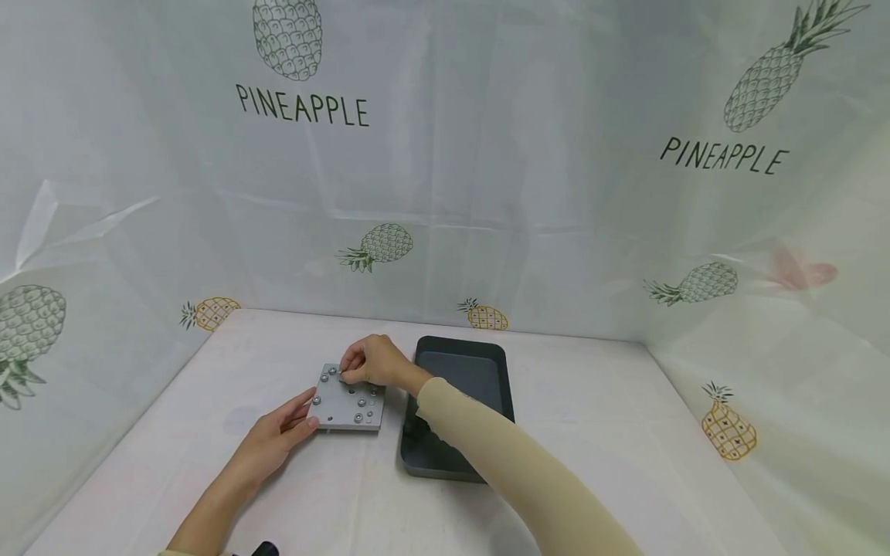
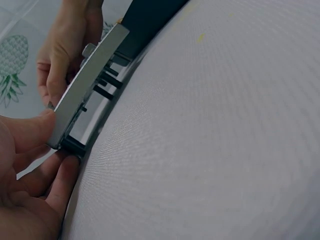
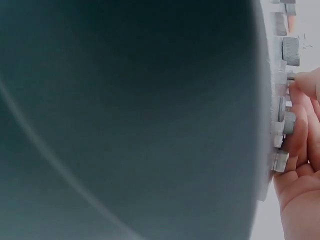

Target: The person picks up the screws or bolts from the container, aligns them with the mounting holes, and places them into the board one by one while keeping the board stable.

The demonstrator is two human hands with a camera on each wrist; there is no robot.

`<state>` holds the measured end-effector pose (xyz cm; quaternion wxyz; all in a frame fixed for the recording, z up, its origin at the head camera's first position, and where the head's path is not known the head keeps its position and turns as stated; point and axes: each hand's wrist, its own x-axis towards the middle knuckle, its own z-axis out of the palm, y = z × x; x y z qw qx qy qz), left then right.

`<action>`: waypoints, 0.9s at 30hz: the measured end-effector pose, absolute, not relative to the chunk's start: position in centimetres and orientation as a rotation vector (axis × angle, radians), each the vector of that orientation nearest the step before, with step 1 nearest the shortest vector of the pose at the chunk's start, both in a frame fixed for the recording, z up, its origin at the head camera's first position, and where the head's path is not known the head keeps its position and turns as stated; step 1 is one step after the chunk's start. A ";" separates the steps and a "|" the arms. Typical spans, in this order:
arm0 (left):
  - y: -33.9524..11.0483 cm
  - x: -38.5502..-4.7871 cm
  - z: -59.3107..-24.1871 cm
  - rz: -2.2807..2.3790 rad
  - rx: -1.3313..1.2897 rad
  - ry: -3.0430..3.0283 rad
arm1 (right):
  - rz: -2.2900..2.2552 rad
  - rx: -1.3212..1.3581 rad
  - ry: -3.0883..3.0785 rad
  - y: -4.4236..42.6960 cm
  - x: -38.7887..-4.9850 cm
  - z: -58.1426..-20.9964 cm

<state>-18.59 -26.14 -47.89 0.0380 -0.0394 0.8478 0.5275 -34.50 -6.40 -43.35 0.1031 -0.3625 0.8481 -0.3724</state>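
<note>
A grey metal plate (image 1: 341,409) with several socket-head screws (image 1: 361,402) set in it sits left of the dark tray. At its left edge my left hand (image 1: 274,436) grips it, thumb on the upper side and fingers underneath. In the left wrist view the plate (image 2: 92,80) stands off the table, and dark screw shanks (image 2: 105,91) stick out below it. Over the plate's far side, my right hand (image 1: 375,363) pinches a small screw, mostly hidden by the fingers. The right wrist view shows its thin metal shank (image 3: 291,76) at the thumb tip, among knurled screw heads (image 3: 291,51).
Right of the plate is a dark rectangular tray (image 1: 480,363), with my right forearm (image 1: 501,448) crossing over it. Something dark (image 1: 417,427) lies at the tray's left side. A black object (image 1: 266,549) shows at the bottom edge. A pineapple-print curtain (image 1: 487,154) hangs behind the table.
</note>
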 end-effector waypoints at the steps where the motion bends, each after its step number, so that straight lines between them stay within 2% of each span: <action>1: -26.1 -18.6 -47.9 1.615 -0.118 2.604 | -1.091 -1.070 2.505 -6.3 -34.5 -43.3; 13: -26.1 -18.8 -48.0 1.617 -0.152 2.589 | -0.973 -1.214 2.479 -3.8 -34.6 -41.3; 27: -25.9 -18.9 -47.8 1.586 -0.163 2.617 | -0.987 -1.163 2.717 6.1 -33.8 -37.9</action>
